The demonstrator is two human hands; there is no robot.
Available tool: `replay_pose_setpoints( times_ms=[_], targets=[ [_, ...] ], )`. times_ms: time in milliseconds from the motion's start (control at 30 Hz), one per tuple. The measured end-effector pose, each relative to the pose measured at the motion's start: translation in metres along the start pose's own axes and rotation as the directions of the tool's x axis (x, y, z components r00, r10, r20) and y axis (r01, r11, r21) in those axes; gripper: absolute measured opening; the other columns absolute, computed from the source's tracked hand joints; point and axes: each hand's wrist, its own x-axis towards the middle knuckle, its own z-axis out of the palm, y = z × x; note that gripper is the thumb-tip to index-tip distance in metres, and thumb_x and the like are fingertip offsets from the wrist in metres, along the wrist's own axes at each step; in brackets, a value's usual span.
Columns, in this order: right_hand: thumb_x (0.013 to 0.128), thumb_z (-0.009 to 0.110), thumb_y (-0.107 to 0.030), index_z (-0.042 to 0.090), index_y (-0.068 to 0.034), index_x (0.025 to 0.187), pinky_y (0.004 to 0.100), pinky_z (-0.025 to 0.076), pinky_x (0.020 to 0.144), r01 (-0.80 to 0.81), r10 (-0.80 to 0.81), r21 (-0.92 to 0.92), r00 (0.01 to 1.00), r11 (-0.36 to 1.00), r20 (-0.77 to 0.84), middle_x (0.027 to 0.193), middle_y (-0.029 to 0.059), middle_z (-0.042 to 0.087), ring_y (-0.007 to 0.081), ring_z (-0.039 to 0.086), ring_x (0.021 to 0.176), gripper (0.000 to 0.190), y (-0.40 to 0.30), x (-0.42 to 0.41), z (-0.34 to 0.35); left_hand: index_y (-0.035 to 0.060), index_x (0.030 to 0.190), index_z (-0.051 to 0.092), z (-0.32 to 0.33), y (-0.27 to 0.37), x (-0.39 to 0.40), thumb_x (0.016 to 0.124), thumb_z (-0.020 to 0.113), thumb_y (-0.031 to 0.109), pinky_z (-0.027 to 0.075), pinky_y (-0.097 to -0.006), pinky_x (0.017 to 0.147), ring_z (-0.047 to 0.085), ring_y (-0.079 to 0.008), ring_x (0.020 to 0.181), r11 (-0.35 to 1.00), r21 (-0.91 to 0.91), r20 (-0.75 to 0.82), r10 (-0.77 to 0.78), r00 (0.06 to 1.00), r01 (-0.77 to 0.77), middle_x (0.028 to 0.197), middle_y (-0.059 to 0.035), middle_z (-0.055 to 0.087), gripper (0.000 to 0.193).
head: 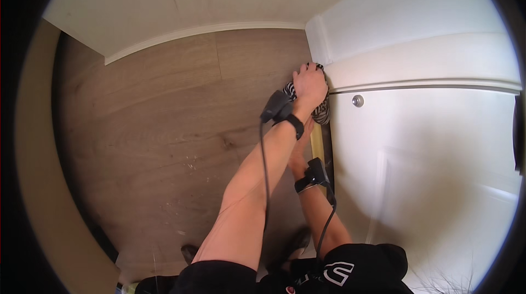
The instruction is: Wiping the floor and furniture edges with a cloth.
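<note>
A black-and-white zebra-striped cloth (321, 114) is bunched at floor level, against the corner where the white door frame meets the floor. My left hand (311, 84) lies over it with bent fingers, gripping it from above. Below the left wrist is my right hand (303, 140), near the lower end of the cloth. The left forearm covers part of it, so whether its fingers hold anything is hidden. Beside the right hand runs a yellowish strip (317, 144) along the floor's edge, next to a dark gap by the door.
A white panelled door (431, 138) with a round metal fitting (358, 101) stands close on the right. A pale wall with a baseboard (205, 29) bounds the wood-look floor (156, 101). Small light crumbs (192, 164) lie there. Cables hang from both wrist-worn devices (276, 107).
</note>
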Motion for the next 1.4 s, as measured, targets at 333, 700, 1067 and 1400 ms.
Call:
replay_pose_setpoints(
  times_ms=[333, 700, 1067, 1400],
  targets=[
    [0.079, 0.062, -0.025, 0.045, 0.002, 0.125, 0.0494, 0.032, 0.095, 0.027, -0.025, -0.197, 1.0, 0.98, 0.015, 0.123, 0.0205, 0.045, 0.0415, 0.041, 0.113, 0.056, 0.006, 0.002, 0.004, 0.002, 0.098, 0.063, 0.008, -0.008, 0.007, 0.078, 0.049, 0.005, 0.045, -0.0444, 0.087, 0.055, -0.0352, 0.102, 0.971, -0.233, -0.064, 0.027, 0.998, -0.041, 0.109, -0.0147, 0.057, 0.025],
    [0.08, 0.062, -0.014, 0.048, -0.003, 0.119, 0.0472, 0.034, 0.093, 0.027, -0.032, -0.14, 0.999, 0.99, -0.027, 0.119, 0.0159, 0.048, 0.0365, 0.045, 0.11, 0.042, -0.005, 0.006, -0.004, 0.0021, 0.085, 0.07, 0.009, -0.01, 0.037, 0.074, 0.069, 0.012, 0.05, -0.0391, 0.078, 0.064, -0.0346, 0.084, 0.778, -0.614, -0.018, -0.185, 0.983, 0.135, 0.084, -0.0196, 0.066, 0.015],
    [0.079, 0.06, -0.005, 0.05, -0.003, 0.115, 0.0468, 0.036, 0.092, 0.004, -0.011, -0.13, 0.998, 0.992, -0.054, 0.117, 0.0147, 0.05, 0.036, 0.047, 0.108, 0.038, -0.004, 0.008, -0.003, 0.0005, 0.083, 0.069, 0.019, -0.011, 0.042, 0.074, 0.066, 0.01, 0.049, -0.04, 0.077, 0.064, -0.0355, 0.084, 0.777, -0.621, -0.067, -0.182, 0.981, 0.102, 0.084, -0.0202, 0.066, 0.013],
    [0.075, 0.063, -0.006, 0.05, -0.001, 0.117, 0.0468, 0.035, 0.093, -0.003, 0.0, -0.132, 1.0, 0.991, -0.025, 0.119, 0.0149, 0.049, 0.0368, 0.046, 0.11, 0.044, -0.008, 0.013, -0.004, 0.0013, 0.085, 0.068, 0.022, -0.009, 0.048, 0.076, 0.06, 0.004, 0.049, -0.0416, 0.078, 0.063, -0.0374, 0.087, 0.809, -0.587, -0.164, -0.162, 0.973, 0.035, 0.085, -0.0203, 0.066, 0.012]
  ],
)
